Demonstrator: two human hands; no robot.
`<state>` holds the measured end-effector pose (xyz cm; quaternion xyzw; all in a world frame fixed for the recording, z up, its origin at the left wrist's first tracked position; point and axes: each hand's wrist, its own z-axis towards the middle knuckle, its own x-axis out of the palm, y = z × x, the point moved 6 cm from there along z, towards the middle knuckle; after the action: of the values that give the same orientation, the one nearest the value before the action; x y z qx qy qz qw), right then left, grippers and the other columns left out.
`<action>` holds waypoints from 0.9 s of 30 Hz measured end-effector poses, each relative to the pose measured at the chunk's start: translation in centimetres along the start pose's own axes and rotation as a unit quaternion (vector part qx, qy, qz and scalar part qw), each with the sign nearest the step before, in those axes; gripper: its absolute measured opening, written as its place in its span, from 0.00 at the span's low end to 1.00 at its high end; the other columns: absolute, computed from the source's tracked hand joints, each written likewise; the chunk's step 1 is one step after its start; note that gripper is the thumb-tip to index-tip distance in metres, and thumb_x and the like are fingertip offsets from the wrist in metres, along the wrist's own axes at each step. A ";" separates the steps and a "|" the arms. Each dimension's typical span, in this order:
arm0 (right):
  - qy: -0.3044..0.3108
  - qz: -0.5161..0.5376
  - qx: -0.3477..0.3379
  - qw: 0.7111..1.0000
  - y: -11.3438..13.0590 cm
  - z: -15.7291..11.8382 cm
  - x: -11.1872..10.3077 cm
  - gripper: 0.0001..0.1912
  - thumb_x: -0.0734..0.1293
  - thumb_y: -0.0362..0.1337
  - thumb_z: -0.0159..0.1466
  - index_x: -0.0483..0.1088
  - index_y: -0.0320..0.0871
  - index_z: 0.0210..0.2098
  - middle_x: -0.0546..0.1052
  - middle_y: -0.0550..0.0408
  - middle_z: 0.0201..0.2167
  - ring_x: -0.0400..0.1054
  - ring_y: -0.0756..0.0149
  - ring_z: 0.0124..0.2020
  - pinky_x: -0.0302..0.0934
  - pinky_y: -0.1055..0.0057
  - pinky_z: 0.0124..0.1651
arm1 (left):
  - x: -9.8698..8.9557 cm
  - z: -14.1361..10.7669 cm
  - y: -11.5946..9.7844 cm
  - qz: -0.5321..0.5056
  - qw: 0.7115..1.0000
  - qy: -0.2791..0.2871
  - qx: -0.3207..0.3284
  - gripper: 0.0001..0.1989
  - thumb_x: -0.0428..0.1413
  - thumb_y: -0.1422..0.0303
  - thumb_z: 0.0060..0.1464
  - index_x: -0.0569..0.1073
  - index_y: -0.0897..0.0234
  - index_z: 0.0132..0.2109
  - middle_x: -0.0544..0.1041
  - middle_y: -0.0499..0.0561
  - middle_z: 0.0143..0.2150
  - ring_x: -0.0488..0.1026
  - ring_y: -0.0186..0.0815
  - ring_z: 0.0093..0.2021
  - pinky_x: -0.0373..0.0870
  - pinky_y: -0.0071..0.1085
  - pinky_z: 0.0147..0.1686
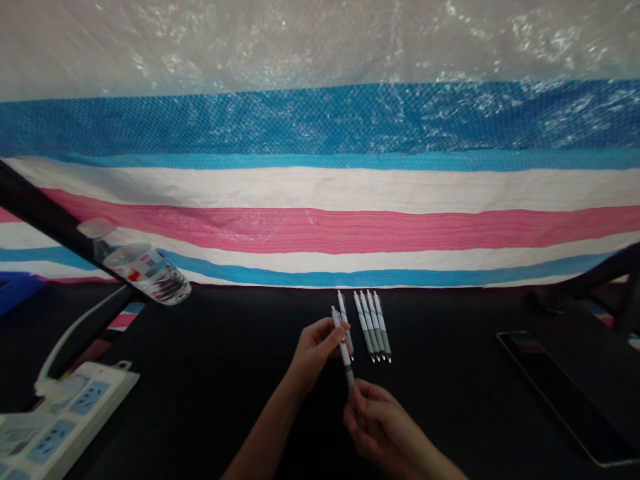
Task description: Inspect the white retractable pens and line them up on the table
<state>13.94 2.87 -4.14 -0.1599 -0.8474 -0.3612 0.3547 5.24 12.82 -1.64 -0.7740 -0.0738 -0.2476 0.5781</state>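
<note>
Both my hands hold one white pen with a grey grip [346,353], slanted over the black table. Near its clicker end, my left hand [319,340] pinches it between thumb and fingers. At the lower, grey end my right hand [376,415] has its fingers closed round the barrel, hiding the tip. Just behind the held pen lies another white pen [342,301], partly covered by my left fingers. To the right, several matching pens [373,325] lie side by side in a row, clicker ends away from me and tips toward me.
A smartphone [563,397] lies on the black table [200,387] at the right. At the left are a white power strip [95,400] with a plugged-in cable and a tilted clear plastic bottle [150,273] by a dark bar. A striped plastic sheet [320,187] hangs behind.
</note>
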 end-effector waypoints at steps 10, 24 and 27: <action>-0.004 -0.058 -0.031 0.998 0.6 -0.2 -0.2 0.25 0.70 0.56 0.58 0.60 0.43 0.39 0.79 0.53 0.21 0.65 0.70 0.10 0.43 0.82 0.10 | -0.4 0.0 -0.8 -0.053 0.998 -0.043 0.011 0.18 0.69 0.58 0.45 0.79 0.68 0.37 0.75 0.48 0.26 0.74 0.30 0.25 0.71 0.25 0.27; -0.018 -0.086 -0.024 0.996 0.8 -0.3 0.1 0.28 0.71 0.59 0.56 0.63 0.42 0.38 0.79 0.54 0.25 0.68 0.72 0.12 0.49 0.83 0.10 | -0.6 0.0 -1.0 -0.031 0.998 -0.060 0.010 0.21 0.70 0.57 0.42 0.80 0.68 0.39 0.76 0.49 0.26 0.75 0.31 0.25 0.71 0.25 0.27; -0.024 -0.124 -0.036 0.991 0.9 -0.3 0.1 0.27 0.75 0.54 0.52 0.59 0.44 0.31 0.76 0.58 0.22 0.65 0.74 0.10 0.47 0.84 0.09 | -0.7 -0.1 -0.9 -0.026 0.998 -0.053 0.009 0.20 0.69 0.57 0.44 0.80 0.68 0.40 0.76 0.49 0.27 0.75 0.31 0.26 0.72 0.26 0.28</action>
<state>14.52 3.27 -3.46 -0.0747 -0.8556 -0.4285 0.2806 4.32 13.15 -1.20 -0.7782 -0.1269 -0.2208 0.5740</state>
